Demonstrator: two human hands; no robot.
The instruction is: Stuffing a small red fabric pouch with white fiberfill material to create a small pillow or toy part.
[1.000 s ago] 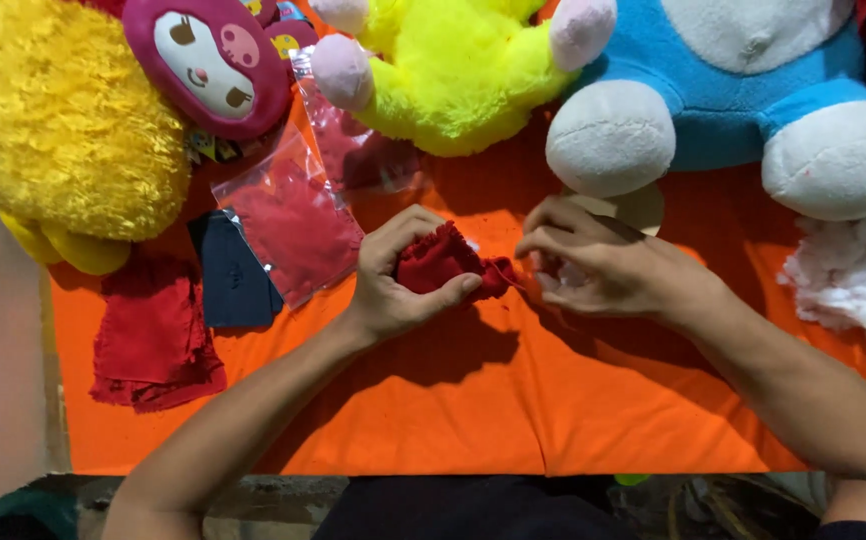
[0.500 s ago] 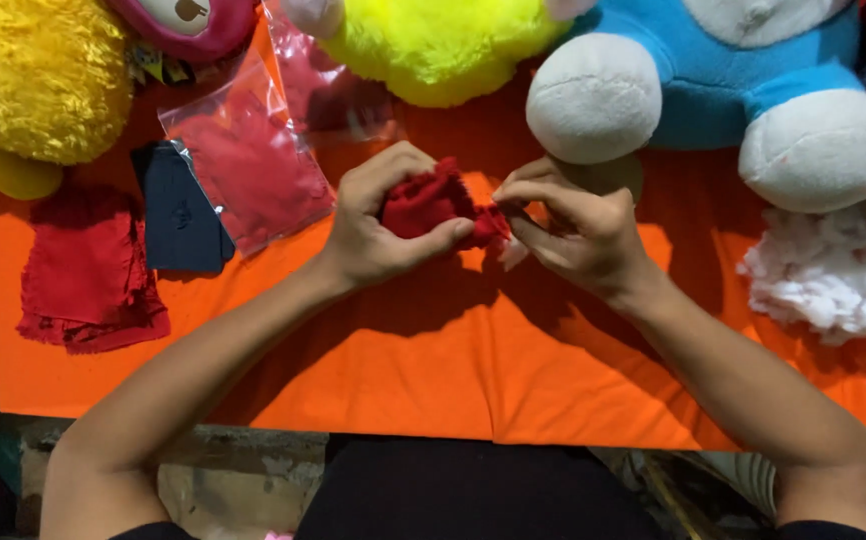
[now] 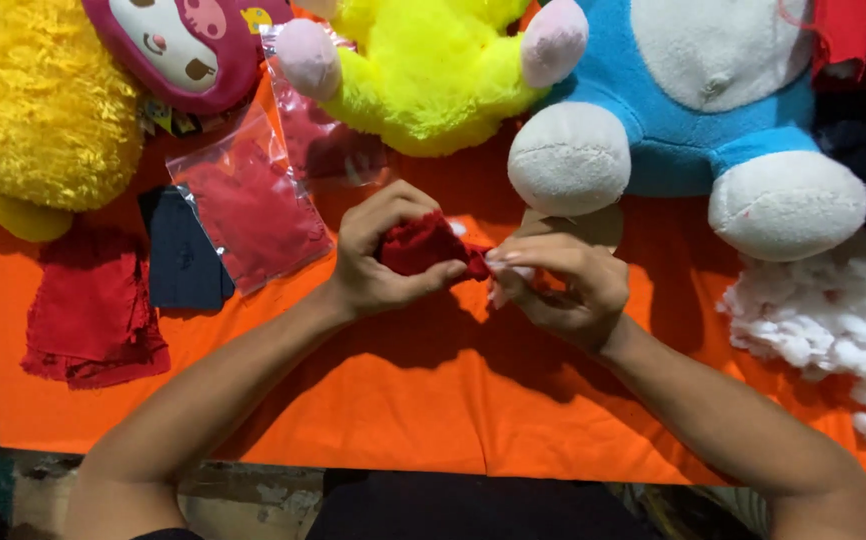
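Observation:
My left hand [image 3: 378, 255] is curled around a small red plush fabric piece [image 3: 421, 245], held just above the orange cloth [image 3: 453, 400]. My right hand [image 3: 558, 285] pinches the right tip of the same red piece with thumb and fingertips, with a bit of white stuffing under the fingers. Both hands meet at the middle of the view, in front of the yellow-green plush toy [image 3: 433, 70] and the blue and white plush toy [image 3: 693, 110].
A pile of white stuffing [image 3: 833, 325] lies at the right. At the left are a folded red cloth [image 3: 93, 310], a dark blue cloth [image 3: 183, 255], clear plastic bags with red fabric [image 3: 253, 210], a fuzzy yellow plush [image 3: 33, 110] and a pink-faced plush [image 3: 188, 45].
The view has shifted slightly. Both hands stay on the red piece; the right fingers have worked along its right tip.

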